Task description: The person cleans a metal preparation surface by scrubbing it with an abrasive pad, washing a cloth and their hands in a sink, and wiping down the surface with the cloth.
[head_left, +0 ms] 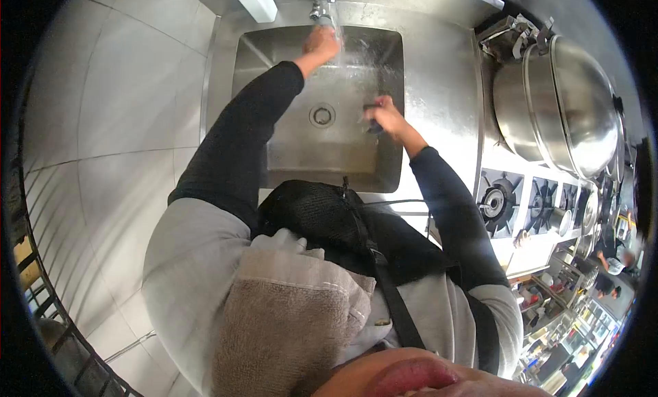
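Under the faucet (316, 12), my left hand (322, 43) is in or right beside the running water, over the back of the steel sink (288, 174). Its fingers look curled closed, and whatever they may hold is hidden. My right hand (389, 119) is over the right side of the basin, smeared by motion. Its fingers are closed around a small dark object (373, 126) too blurred to name. Between and below the hands lies the round drain (321, 115). Water splashes along the back right of the basin.
A white bottle or dispenser (258, 4) stands behind the sink, left of the faucet. To the right are large steel bowls or pots (576, 106) and a stove with burners (495, 202). A brown towel (288, 328) hangs on my chest. Other people (615, 262) are far right.
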`<state>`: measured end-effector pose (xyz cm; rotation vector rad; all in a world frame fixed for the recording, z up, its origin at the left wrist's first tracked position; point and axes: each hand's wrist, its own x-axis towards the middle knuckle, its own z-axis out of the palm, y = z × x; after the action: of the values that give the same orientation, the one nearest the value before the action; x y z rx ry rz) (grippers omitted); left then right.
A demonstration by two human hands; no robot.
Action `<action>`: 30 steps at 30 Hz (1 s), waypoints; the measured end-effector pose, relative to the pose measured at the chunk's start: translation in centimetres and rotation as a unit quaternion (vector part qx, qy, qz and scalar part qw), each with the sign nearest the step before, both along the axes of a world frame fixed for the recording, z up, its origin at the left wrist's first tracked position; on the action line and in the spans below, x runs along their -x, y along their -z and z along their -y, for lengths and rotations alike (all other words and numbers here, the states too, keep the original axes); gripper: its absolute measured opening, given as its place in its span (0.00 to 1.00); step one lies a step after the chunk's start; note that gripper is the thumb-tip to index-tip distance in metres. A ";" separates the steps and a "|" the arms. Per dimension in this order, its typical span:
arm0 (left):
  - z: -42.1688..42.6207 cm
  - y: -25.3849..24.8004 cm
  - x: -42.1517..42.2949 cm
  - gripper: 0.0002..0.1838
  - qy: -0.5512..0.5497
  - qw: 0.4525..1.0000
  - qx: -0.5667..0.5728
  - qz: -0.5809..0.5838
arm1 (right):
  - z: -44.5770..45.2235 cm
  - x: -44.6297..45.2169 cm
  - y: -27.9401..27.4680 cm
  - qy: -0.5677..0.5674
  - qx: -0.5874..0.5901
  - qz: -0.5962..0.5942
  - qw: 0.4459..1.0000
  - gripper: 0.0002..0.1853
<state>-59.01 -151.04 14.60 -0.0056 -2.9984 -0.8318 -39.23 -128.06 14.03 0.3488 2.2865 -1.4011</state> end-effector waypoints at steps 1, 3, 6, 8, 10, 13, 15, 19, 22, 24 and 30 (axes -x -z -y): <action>1.3 -1.0 -0.7 0.22 0.014 0.989 0.007 -0.144 | -0.2 -0.3 0.8 -0.001 0.028 0.029 0.999 0.27; 3.2 -3.4 -1.8 0.22 0.106 0.971 0.091 -0.193 | -0.7 -0.8 2.2 -0.014 0.068 0.085 0.994 0.29; 4.6 -6.3 -1.6 0.24 0.256 0.922 0.290 -0.002 | -1.0 -0.8 3.1 -0.041 0.093 0.074 0.992 0.28; 5.4 -3.7 -0.2 0.29 0.262 0.882 0.392 0.002 | -0.2 -0.9 -0.8 -0.028 0.095 0.046 0.994 0.28; 7.5 -3.1 -2.0 0.20 0.373 0.854 0.315 -0.179 | 0.2 -0.8 0.2 0.055 0.251 0.051 0.965 0.26; 3.3 -2.1 -5.2 0.31 0.388 0.897 -0.102 0.187 | -0.6 0.7 2.3 -0.224 0.080 -0.444 0.864 0.25; -1.3 -6.3 -12.2 0.38 0.256 0.875 -0.273 0.306 | -1.0 1.0 -1.6 -0.291 0.014 -0.441 0.849 0.33; -3.4 -4.4 -16.5 0.42 0.203 0.862 -0.365 0.289 | 0.3 2.1 -6.2 -0.070 0.366 0.119 0.920 0.31; 2.1 0.8 -16.0 0.28 0.253 0.928 -0.143 0.233 | -3.5 1.0 -5.9 -0.238 -0.026 -0.078 0.968 0.24; 8.1 9.8 -13.6 0.28 0.255 0.918 0.114 0.282 | -7.6 0.2 -4.5 -0.270 -0.180 -0.171 0.930 0.23; 12.7 3.3 -20.7 0.25 0.092 0.963 0.135 0.212 | -16.3 -10.5 -7.2 -0.183 -0.005 -0.081 0.980 0.49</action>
<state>-38.30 -163.77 11.27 -0.1311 -3.5409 -0.4747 -28.72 -111.75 21.26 -0.1857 2.3348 -1.2655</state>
